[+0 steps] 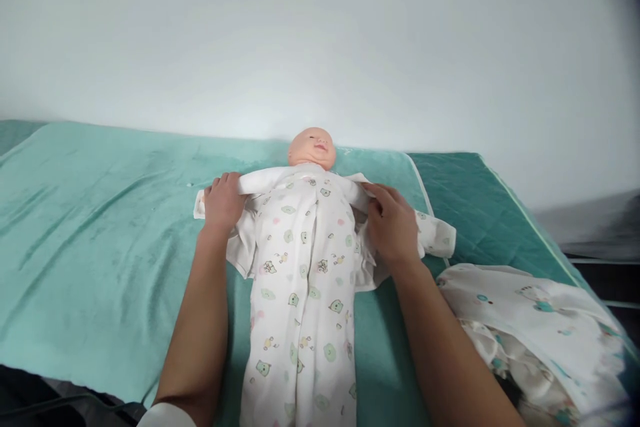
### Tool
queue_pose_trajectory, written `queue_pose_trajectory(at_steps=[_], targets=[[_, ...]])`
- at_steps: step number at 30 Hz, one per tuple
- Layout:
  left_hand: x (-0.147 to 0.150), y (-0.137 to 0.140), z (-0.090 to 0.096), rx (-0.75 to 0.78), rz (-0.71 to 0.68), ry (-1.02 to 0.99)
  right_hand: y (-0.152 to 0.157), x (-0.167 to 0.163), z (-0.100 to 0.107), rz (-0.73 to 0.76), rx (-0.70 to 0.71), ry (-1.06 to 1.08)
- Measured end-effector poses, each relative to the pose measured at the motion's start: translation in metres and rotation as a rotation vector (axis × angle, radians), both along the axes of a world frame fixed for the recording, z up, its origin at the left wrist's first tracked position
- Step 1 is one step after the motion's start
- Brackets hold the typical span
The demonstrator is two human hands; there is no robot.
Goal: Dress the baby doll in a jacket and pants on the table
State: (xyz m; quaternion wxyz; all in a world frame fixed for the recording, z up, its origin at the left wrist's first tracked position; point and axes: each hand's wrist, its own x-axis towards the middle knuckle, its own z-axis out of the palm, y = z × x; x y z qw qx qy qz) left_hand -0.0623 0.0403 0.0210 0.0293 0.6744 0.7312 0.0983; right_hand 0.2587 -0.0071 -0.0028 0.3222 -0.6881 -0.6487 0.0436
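A baby doll (313,148) lies on its back, its head toward the wall. White printed baby trousers or a similar garment (306,280) with green and pink animal motifs covers its front from the neck down. Beneath the doll a matching printed baby top (241,247) is spread, its right-side sleeve (437,235) lying out flat. My left hand (223,201) is closed around the end of the doll's white-sleeved arm, beside the top's other cuff. With bent fingers, my right hand (393,220) grips the top's edge by the doll's other arm. Its fingertips are partly hidden.
A light green blanket (110,247) with creases lies under the doll, over a darker green quilted cover (480,207). At the lower right sits a heap of white printed cloth (540,320). A pale wall (320,40) rises behind the bed.
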Motion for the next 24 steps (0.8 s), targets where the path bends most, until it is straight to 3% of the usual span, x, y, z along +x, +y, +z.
queue_pose_trajectory(at_steps=[5,24], targets=[[0.0,0.0,-0.001,0.007,0.0,-0.011,0.005,0.018,-0.01,-0.075,0.0,0.088],[0.002,0.001,-0.004,0.046,-0.038,-0.009,0.007,0.011,-0.015,-0.1,0.026,0.171]])
